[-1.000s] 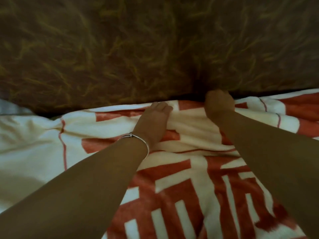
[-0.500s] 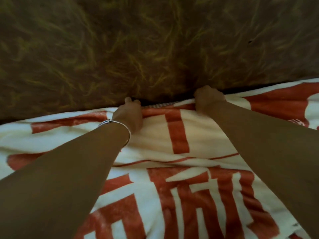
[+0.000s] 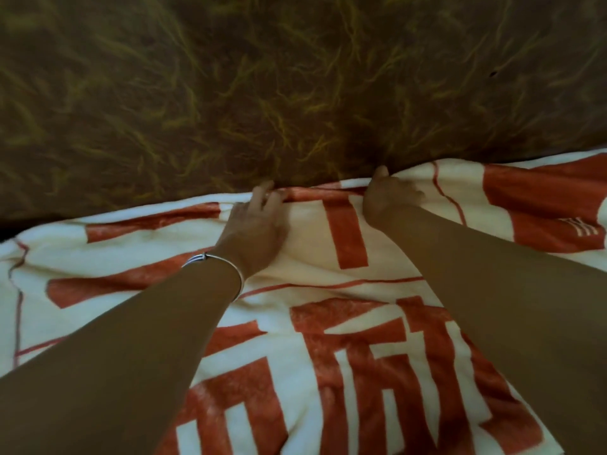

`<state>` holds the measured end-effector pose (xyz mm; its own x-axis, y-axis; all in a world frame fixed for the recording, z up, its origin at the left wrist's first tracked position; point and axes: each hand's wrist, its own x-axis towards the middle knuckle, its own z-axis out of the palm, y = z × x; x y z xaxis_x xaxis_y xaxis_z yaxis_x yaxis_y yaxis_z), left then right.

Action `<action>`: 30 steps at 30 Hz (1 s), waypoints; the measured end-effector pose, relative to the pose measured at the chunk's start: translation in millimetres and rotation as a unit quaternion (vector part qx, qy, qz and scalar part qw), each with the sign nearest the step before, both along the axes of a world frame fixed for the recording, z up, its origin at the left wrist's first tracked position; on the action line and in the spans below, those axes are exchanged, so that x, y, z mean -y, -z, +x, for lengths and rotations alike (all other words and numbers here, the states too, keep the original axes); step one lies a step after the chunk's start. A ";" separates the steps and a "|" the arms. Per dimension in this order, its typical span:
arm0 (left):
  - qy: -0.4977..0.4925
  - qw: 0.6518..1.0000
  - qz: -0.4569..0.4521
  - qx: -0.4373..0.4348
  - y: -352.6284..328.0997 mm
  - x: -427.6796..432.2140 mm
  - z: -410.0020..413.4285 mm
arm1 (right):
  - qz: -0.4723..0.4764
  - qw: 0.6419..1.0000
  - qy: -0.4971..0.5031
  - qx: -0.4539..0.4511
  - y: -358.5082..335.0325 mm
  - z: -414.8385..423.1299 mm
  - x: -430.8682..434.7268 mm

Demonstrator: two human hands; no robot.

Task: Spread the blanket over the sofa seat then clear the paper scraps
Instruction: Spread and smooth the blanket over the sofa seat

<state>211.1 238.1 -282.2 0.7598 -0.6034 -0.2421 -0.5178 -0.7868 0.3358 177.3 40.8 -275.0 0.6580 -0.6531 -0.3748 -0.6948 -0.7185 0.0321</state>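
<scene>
A cream blanket (image 3: 315,244) with large red block patterns covers the sofa seat, and its back edge lies along the crease under the backrest. My left hand (image 3: 256,224), with a silver bangle on the wrist, lies flat on the blanket, fingers stretched to the folded back edge. My right hand (image 3: 389,197) is curled on the blanket's back edge at the crease, thumb up against the backrest. No paper scraps are in view.
The sofa backrest (image 3: 295,93), dark brown with yellow streaks, fills the upper half of the view. A dark gap (image 3: 19,224) shows at the far left between backrest and blanket. Wrinkles run across the blanket on the left side.
Both hands moved right along the back edge of the blanket. My left hand went from a closed grip to flat, stretched fingers. The blanket now reaches further left along the crease.
</scene>
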 end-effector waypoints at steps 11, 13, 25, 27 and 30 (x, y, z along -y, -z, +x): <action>0.156 0.981 0.074 -0.087 -25.2 -167.9 -25.6 | 0.065 0.988 -0.131 -0.046 -29.8 13.7 -169.7; 0.169 0.981 0.054 -0.074 -32.6 -204.2 -34.6 | 0.060 0.983 -0.169 -0.027 -36.0 15.7 -200.5; 0.226 0.922 0.288 -0.123 -42.3 -317.6 -49.5 | 0.110 0.956 -0.270 -0.029 -45.8 34.6 -337.2; 0.237 0.923 0.288 -0.099 -38.3 -331.3 -51.4 | 0.132 0.958 -0.250 -0.040 -38.5 37.4 -355.3; 0.219 0.915 0.300 -0.157 -45.4 -345.4 -49.3 | 0.103 0.953 -0.281 -0.054 -30.3 40.4 -371.0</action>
<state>161.8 583.5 -236.8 0.3125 -0.5202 -0.7948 -0.7799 -0.6181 0.0980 217.7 411.8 -244.7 0.8319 -0.1137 -0.5432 -0.1990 -0.9748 -0.1007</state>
